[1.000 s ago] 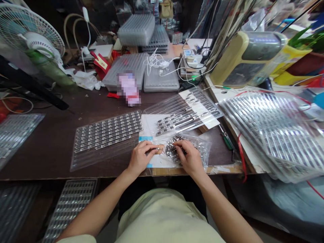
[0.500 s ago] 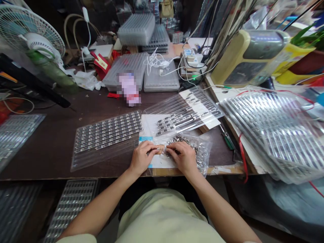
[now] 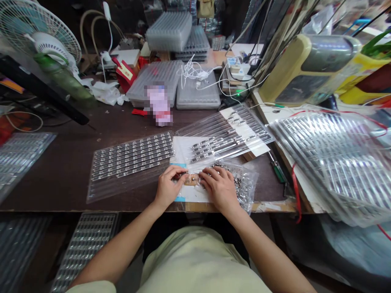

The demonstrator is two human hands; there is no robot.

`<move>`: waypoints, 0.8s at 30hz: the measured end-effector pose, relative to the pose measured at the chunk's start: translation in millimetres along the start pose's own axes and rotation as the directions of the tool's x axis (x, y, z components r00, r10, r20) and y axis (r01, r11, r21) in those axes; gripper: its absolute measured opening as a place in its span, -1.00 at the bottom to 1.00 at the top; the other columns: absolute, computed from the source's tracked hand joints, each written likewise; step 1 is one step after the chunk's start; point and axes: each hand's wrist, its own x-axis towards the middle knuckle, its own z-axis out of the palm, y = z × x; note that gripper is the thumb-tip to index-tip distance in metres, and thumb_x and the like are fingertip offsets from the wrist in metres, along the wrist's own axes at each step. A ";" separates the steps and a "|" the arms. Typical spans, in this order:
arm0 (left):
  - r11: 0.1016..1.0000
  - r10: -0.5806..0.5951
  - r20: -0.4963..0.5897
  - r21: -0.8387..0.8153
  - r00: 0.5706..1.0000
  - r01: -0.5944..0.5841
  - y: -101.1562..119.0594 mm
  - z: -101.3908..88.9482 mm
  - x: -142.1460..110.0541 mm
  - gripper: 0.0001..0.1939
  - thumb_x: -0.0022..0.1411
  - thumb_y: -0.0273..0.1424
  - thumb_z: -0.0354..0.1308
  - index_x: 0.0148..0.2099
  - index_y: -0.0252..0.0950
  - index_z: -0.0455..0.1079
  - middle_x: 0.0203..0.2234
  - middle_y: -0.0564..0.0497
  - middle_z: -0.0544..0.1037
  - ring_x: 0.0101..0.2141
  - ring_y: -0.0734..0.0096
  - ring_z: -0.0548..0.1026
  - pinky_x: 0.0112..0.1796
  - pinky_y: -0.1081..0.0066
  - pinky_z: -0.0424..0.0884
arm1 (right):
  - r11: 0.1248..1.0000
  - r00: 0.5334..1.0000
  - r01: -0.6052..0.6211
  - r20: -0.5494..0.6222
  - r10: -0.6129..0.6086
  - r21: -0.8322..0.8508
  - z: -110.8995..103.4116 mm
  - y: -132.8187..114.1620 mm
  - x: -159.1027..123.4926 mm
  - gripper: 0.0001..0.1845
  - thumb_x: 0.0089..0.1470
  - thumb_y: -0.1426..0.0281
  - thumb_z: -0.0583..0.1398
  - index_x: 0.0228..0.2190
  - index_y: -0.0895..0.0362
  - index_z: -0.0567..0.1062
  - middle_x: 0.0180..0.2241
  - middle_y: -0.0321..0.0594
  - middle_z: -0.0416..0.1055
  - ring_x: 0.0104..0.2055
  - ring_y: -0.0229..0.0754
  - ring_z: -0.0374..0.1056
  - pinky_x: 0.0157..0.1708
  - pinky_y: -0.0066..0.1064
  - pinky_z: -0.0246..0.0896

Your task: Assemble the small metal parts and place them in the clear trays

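My left hand (image 3: pixel 169 186) is closed in a pinch on a small metal part (image 3: pixel 183 173), mostly hidden by the fingertips. To its right, my right hand (image 3: pixel 220 188) lies palm down with bent fingers apart, over the near-left edge of a clear plastic bag (image 3: pixel 249 185) of loose small metal parts (image 3: pixel 237 179). Nothing shows in its fingers, though the thumb side is hidden. Between both hands a brown patch (image 3: pixel 192 180) with tiny pieces sits on a white sheet (image 3: pixel 195 196). A clear grooved tray (image 3: pixel 134 156) filled with rows of such parts lies left of my left hand.
Beyond the hands, another grooved tray (image 3: pixel 210 126) holds scattered parts over a white strip. A green-handled tool (image 3: pixel 278 174) lies right of the bag. Stacked clear trays (image 3: pixel 342 162) fill the right side. A fan (image 3: pixel 39 36), bottle (image 3: pixel 62 77) and white cables (image 3: pixel 195 73) stand behind.
My right hand has come out of its pinch by the brown patch and now spreads over the bag's edge. The left hand has shifted slightly left, still pinching. The view has shifted slightly.
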 end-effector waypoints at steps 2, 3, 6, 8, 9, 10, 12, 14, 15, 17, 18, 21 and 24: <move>1.000 -0.007 0.005 -0.002 1.000 0.007 0.2 0.2 0.5 -0.88 0.19 -0.38 0.16 -0.26 -0.28 0.51 -0.34 -0.03 0.54 -0.35 0.42 0.48 -0.35 0.45 0.39 | 0.999 0.999 0.033 0.013 -0.033 -0.021 -2.7 8.3 -5.3 -0.79 0.14 0.32 0.19 -0.16 -0.03 0.53 -0.12 -0.28 0.47 -0.03 -0.08 0.20 -0.07 -0.22 0.01; 1.000 -0.013 0.006 -0.002 1.000 0.013 0.7 0.1 1.2 -0.88 0.18 -0.38 0.17 -0.27 -0.28 0.51 -0.34 -0.03 0.54 -0.36 0.42 0.47 -0.36 0.45 0.39 | 0.999 0.999 0.040 0.011 -0.040 -0.019 -3.0 11.2 -7.3 -0.81 0.15 0.33 0.19 -0.18 -0.02 0.53 -0.14 -0.28 0.48 -0.05 -0.10 0.22 -0.07 -0.23 0.02; 0.999 -0.037 0.010 -0.008 0.999 0.037 4.2 -0.5 4.6 -0.88 0.18 -0.37 0.17 -0.27 -0.28 0.50 -0.34 -0.02 0.54 -0.38 0.43 0.47 -0.37 0.46 0.40 | 1.000 0.999 0.025 -0.021 -0.025 0.009 -1.5 14.7 -10.2 -0.85 0.18 0.36 0.15 -0.28 0.02 0.54 -0.22 -0.26 0.49 -0.14 -0.15 0.26 -0.12 -0.28 0.07; 0.999 -0.033 0.019 -0.015 0.999 0.033 7.9 -0.2 7.3 -0.87 0.19 -0.37 0.16 -0.26 -0.28 0.50 -0.33 -0.03 0.54 -0.37 0.43 0.48 -0.37 0.46 0.40 | 0.999 0.999 0.013 -0.052 -0.011 0.034 -0.5 14.3 -10.2 -0.84 0.19 0.36 0.14 -0.31 0.04 0.54 -0.26 -0.25 0.49 -0.18 -0.18 0.27 -0.13 -0.30 0.09; 1.000 -0.020 0.031 -0.012 0.999 0.020 9.9 0.6 8.4 -0.87 0.20 -0.37 0.15 -0.25 -0.28 0.50 -0.32 -0.03 0.54 -0.36 0.43 0.48 -0.36 0.46 0.41 | 0.999 0.998 0.009 -0.070 -0.006 0.049 -0.3 13.8 -10.1 -0.84 0.19 0.36 0.13 -0.32 0.04 0.53 -0.26 -0.24 0.49 -0.19 -0.18 0.27 -0.14 -0.30 0.10; 1.000 0.000 0.049 -0.001 0.999 0.000 11.8 2.0 9.1 -0.87 0.20 -0.37 0.16 -0.25 -0.27 0.51 -0.32 -0.03 0.54 -0.35 0.42 0.48 -0.34 0.45 0.41 | 0.998 0.996 0.006 -0.088 0.000 0.065 -0.4 13.5 -9.9 -0.84 0.19 0.36 0.13 -0.31 0.04 0.53 -0.26 -0.24 0.49 -0.19 -0.18 0.28 -0.14 -0.30 0.10; 0.997 0.056 0.104 0.040 0.993 -0.060 15.0 6.5 9.1 -0.87 0.19 -0.35 0.18 -0.24 -0.24 0.52 -0.33 -0.03 0.54 -0.32 0.39 0.47 -0.30 0.41 0.40 | 0.995 0.992 -0.005 -0.125 0.018 0.101 -1.0 13.2 -10.2 -0.84 0.19 0.37 0.12 -0.29 0.05 0.53 -0.27 -0.23 0.49 -0.20 -0.18 0.28 -0.15 -0.31 0.12; 0.989 0.111 0.162 0.082 0.981 -0.126 16.4 12.3 7.5 -0.88 0.18 -0.35 0.20 -0.22 -0.20 0.53 -0.34 -0.02 0.53 -0.28 0.36 0.47 -0.24 0.37 0.40 | 0.991 0.987 -0.026 -0.151 0.046 0.134 -1.7 13.7 -11.0 -0.84 0.19 0.39 0.12 -0.28 0.06 0.52 -0.29 -0.22 0.49 -0.22 -0.17 0.29 -0.18 -0.31 0.14; 0.983 0.131 0.181 0.102 0.975 -0.151 16.3 15.1 6.3 -0.88 0.18 -0.35 0.21 -0.22 -0.19 0.53 -0.35 -0.01 0.53 -0.27 0.35 0.47 -0.22 0.36 0.39 | 0.988 0.985 -0.039 -0.161 0.064 0.150 -2.0 14.0 -11.6 -0.84 0.19 0.40 0.11 -0.28 0.07 0.51 -0.31 -0.21 0.49 -0.24 -0.17 0.29 -0.19 -0.30 0.14; 0.975 0.151 0.200 0.133 0.968 -0.179 15.1 19.5 4.1 -0.88 0.18 -0.35 0.21 -0.23 -0.18 0.53 -0.35 -0.01 0.53 -0.26 0.35 0.46 -0.21 0.35 0.39 | 0.981 0.980 -0.057 -0.175 0.091 0.188 -2.1 14.8 -12.7 -0.85 0.18 0.42 0.10 -0.31 0.09 0.49 -0.34 -0.22 0.48 -0.26 -0.17 0.30 -0.20 -0.30 0.16; 0.972 0.155 0.202 0.144 0.967 -0.186 14.2 20.9 3.3 -0.89 0.19 -0.35 0.20 -0.23 -0.18 0.53 -0.35 -0.01 0.53 -0.27 0.35 0.46 -0.21 0.35 0.38 | 0.977 0.979 -0.060 -0.180 0.098 0.206 -2.0 15.3 -13.2 -0.86 0.18 0.44 0.10 -0.32 0.10 0.48 -0.35 -0.22 0.48 -0.27 -0.17 0.31 -0.20 -0.30 0.17; 0.968 0.156 0.210 0.162 0.965 -0.192 11.8 22.0 2.7 -0.89 0.19 -0.36 0.20 -0.23 -0.20 0.54 -0.35 -0.01 0.53 -0.27 0.35 0.46 -0.21 0.35 0.38 | 0.970 0.978 -0.051 -0.185 0.097 0.238 -1.3 16.3 -13.8 -0.84 0.18 0.46 0.08 -0.27 0.10 0.47 -0.32 -0.21 0.50 -0.25 -0.16 0.33 -0.19 -0.30 0.20; 0.969 0.150 0.222 0.160 0.963 -0.188 10.3 21.2 3.7 -0.89 0.18 -0.37 0.21 -0.24 -0.20 0.54 -0.35 -0.01 0.54 -0.28 0.35 0.46 -0.22 0.35 0.38 | 0.969 0.980 -0.032 -0.182 0.078 0.243 -0.1 16.9 -13.8 -0.76 0.20 0.48 0.05 -0.16 0.09 0.46 -0.25 -0.19 0.51 -0.20 -0.16 0.34 -0.15 -0.29 0.21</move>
